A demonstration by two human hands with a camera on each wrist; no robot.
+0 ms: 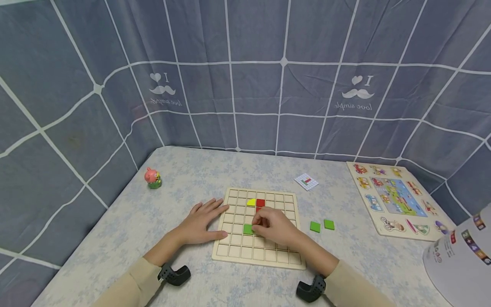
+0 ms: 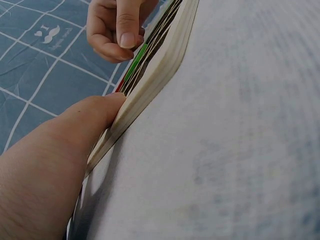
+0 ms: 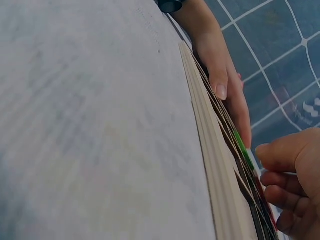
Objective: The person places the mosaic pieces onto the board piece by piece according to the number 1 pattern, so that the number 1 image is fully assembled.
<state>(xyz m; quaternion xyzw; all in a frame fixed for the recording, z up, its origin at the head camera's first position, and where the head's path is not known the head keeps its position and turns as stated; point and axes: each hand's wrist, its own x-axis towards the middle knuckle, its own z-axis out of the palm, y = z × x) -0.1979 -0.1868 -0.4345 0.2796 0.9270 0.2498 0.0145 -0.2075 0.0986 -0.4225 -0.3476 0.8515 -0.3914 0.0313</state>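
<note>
A wooden grid board (image 1: 264,257) lies on the table, its squares divided by raised strips. My left hand (image 1: 203,224) rests at its left side with fingers spread, fingertips and thumb on the edge. On the grid are a yellow piece (image 1: 251,202) with a curved side, a red square tile (image 1: 260,202) with more red below it, and a green square tile (image 1: 248,229). Over the board's middle, my right hand (image 1: 275,226) has curled fingers, its thumb tip right beside the green tile. Nothing shows between thumb and fingers in the right wrist view. The right hand covers part of the grid.
Two loose green tiles (image 1: 322,225) lie right of the board. Behind them is a small pattern card (image 1: 306,181). A picture puzzle board (image 1: 399,200) and a white container (image 1: 460,256) stand at the right. A pink and green figurine (image 1: 153,178) stands at the left.
</note>
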